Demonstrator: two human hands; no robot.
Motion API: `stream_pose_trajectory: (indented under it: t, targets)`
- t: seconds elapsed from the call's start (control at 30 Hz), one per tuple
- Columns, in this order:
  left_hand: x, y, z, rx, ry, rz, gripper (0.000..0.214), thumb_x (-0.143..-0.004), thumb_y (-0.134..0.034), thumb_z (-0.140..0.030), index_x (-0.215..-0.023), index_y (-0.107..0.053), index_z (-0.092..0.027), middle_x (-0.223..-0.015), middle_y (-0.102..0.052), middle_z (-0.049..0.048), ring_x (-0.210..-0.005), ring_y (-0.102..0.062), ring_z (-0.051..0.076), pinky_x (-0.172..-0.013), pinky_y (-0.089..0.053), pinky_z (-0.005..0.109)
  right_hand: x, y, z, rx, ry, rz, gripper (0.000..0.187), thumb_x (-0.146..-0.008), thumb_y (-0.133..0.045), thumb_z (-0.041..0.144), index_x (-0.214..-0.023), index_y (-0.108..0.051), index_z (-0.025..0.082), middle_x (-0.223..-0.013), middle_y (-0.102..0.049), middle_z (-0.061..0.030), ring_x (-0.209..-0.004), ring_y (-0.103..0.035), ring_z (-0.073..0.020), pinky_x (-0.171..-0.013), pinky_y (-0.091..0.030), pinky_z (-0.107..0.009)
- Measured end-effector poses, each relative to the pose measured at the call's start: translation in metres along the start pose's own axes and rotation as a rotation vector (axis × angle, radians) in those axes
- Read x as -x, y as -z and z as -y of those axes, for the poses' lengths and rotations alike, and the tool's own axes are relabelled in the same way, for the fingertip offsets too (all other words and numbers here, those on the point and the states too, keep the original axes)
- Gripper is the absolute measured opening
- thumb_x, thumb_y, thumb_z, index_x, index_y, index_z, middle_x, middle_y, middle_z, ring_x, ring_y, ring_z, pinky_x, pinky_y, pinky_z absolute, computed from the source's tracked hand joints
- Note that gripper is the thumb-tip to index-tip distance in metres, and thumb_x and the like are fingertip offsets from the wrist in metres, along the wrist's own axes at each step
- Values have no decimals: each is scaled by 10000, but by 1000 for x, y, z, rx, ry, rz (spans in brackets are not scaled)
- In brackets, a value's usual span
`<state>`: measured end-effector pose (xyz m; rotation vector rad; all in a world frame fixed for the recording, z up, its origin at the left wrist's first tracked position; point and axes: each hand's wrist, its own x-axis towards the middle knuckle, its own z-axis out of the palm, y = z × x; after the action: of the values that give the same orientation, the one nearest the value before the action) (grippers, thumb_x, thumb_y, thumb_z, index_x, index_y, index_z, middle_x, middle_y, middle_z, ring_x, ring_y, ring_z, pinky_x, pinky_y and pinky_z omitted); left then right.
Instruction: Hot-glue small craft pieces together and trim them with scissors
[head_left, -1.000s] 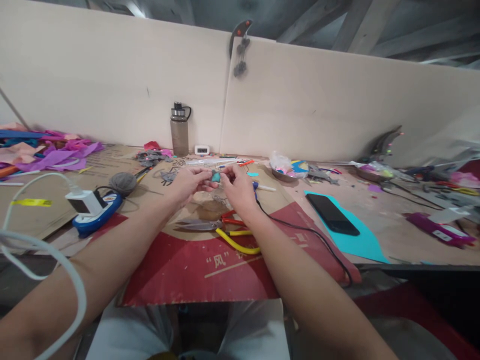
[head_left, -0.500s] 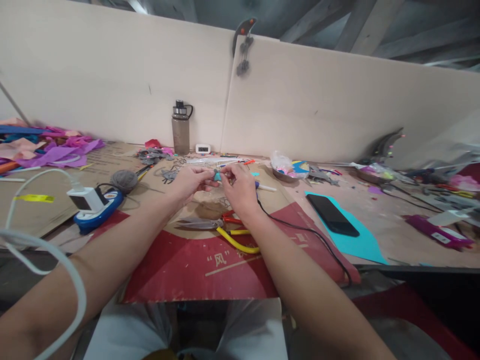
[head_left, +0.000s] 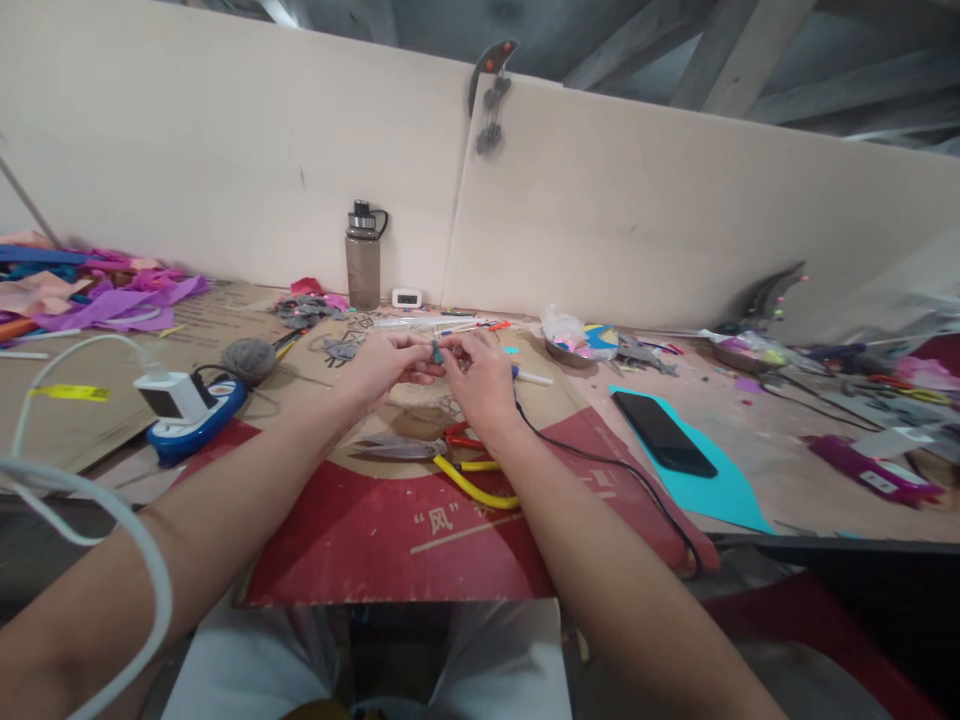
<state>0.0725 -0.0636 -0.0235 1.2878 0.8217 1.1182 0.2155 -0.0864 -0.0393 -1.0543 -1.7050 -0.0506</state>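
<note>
Both hands met over the middle of the table [head_left: 757,400], and between them sat a small teal piece [head_left: 436,351], possibly felt, though it was too small to tell. The left hand [head_left: 382,365] pinched it from the nine o'clock side, its fingers closed on it, and the right hand [head_left: 480,380] gripped it from the three o'clock side, fingertips touching the left's. The piece was held just above the red cardboard sheet [head_left: 420,540] that covered the near table. At six o'clock from the hands, between the two forearms, lay grey snips [head_left: 397,450], and just beside them pliers with yellow handles [head_left: 472,482]. A black cable [head_left: 600,460] ran from under the right hand toward four o'clock, along the forearm. At three o'clock a black phone [head_left: 660,432] lay on a turquoise sheet [head_left: 720,485]. At eleven o'clock a grey water bottle [head_left: 363,255] stood against the pale partition [head_left: 225,180], with a small white clock [head_left: 406,297] just beside it. At nine o'clock sat a ball of grey yarn [head_left: 249,358], and near it a blue power strip [head_left: 196,425] carrying a white charger [head_left: 166,397]. A thick white cable [head_left: 97,495] looped across the left forearm at seven o'clock. Purple and pink scraps [head_left: 97,295] were heaped at ten o'clock, well apart from the hands.
</note>
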Motion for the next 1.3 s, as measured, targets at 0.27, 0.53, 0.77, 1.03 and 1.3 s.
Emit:
stream_pose_trajectory:
  t: [0.27, 0.53, 0.77, 1.03, 1.3]
  targets:
    - [4, -4, -5, 28, 13, 19, 142, -692, -683, -215, -695, -591, -106, -621, -661, 54, -573, -648, 141, -592, -536, 266, 1, 2, 0, 68, 53, 18, 166, -828, -481, 189, -871, -639, 220, -874, -567, -68, -858, -540, -195, -768, -441, -336]
    - [-1, 5, 0, 9, -6, -7, 137, -706, -672, -212, -702, -576, -115, -635, -654, 44, -583, -651, 135, -554, -524, 232, 1, 4, 4, -35, 90, 50, 178, -826, -480, 185, -883, -648, 199, -851, -582, -58, -800, -535, -172, -751, -441, -323]
    - [0, 3, -2, 28, -12, 15, 95, -726, -625, -189, -704, -597, -101, -646, -667, 66, -592, -657, 140, -567, -532, 228, 0, 2, 2, 0, 67, 37, 169, -809, -500, 171, -862, -658, 192, -839, -578, -56, -809, -533, -170, -746, -442, -313]
    - [0, 2, -3, 82, -6, 51, 101, -723, -634, -192, -717, -603, -96, -681, -686, 86, -610, -670, 163, -619, -551, 275, 0, 3, -1, -6, 67, 26, 173, -800, -508, 161, -865, -663, 203, -868, -582, -58, -820, -538, -170, -740, -446, -322]
    - [0, 3, -2, 31, -7, 7, 121, -712, -661, -198, -704, -587, -102, -612, -656, 48, -562, -652, 134, -571, -543, 240, -1, 5, 4, -52, 70, 32, 140, -797, -521, 167, -847, -651, 183, -817, -598, -36, -733, -516, -144, -702, -429, -286]
